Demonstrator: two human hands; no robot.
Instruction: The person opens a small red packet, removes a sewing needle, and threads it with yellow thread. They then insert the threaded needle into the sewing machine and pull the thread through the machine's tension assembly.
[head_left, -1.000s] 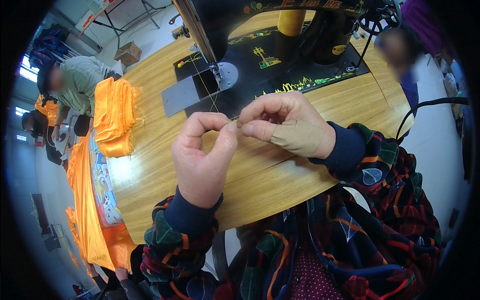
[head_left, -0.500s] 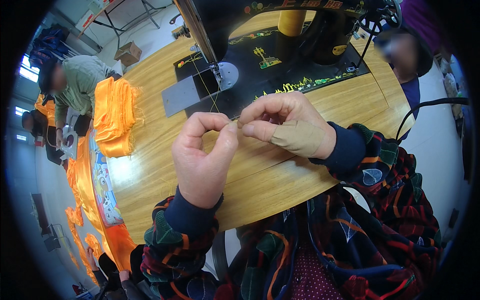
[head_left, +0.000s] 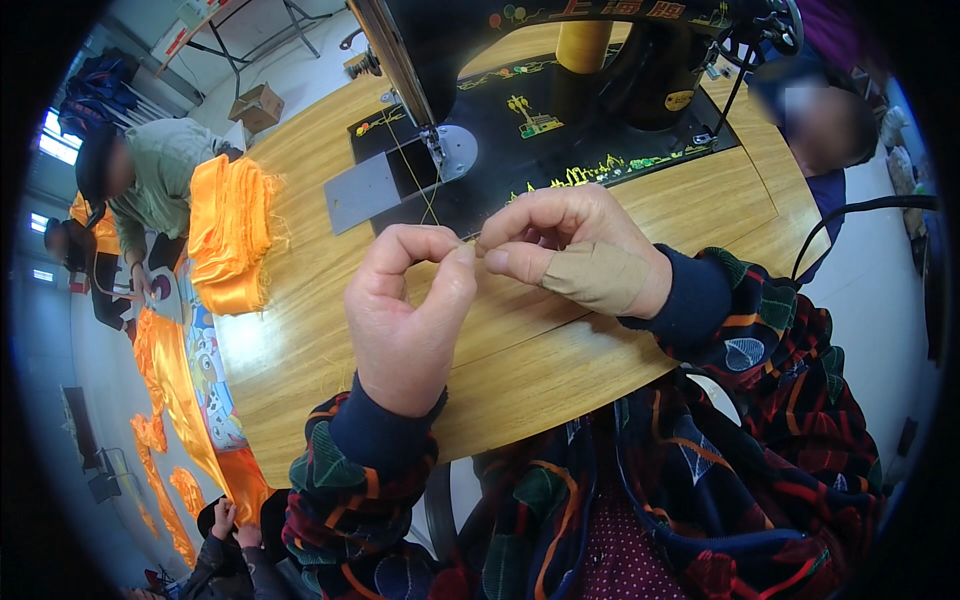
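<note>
Both of my hands are held close together above the front of the wooden table, each in a pinch. My left hand [head_left: 412, 310] presses thumb and forefinger together. My right hand [head_left: 585, 250], with a tan bandage [head_left: 598, 278] around the thumb base, pinches right beside it, the fingertips almost touching. Thin yellow thread [head_left: 412, 168] comes down from the black sewing machine [head_left: 640, 75] across its bed toward my fingertips. The thread's end between my fingers is too fine to see clearly. The machine's needle area [head_left: 440, 150] stands just beyond my left hand.
A folded stack of orange satin cloth [head_left: 228, 235] lies on the table's left edge [head_left: 270, 350]. More orange cloth [head_left: 185, 385] hangs beyond. A person in a green top [head_left: 170, 165] bends at the left; others are at lower left and upper right. A black cable [head_left: 870, 205] curves at right.
My hands stay in the same place, still pinching. At lower left a person's hands have come closer together, and the long orange cloth has shifted. The people at left and right moved slightly.
</note>
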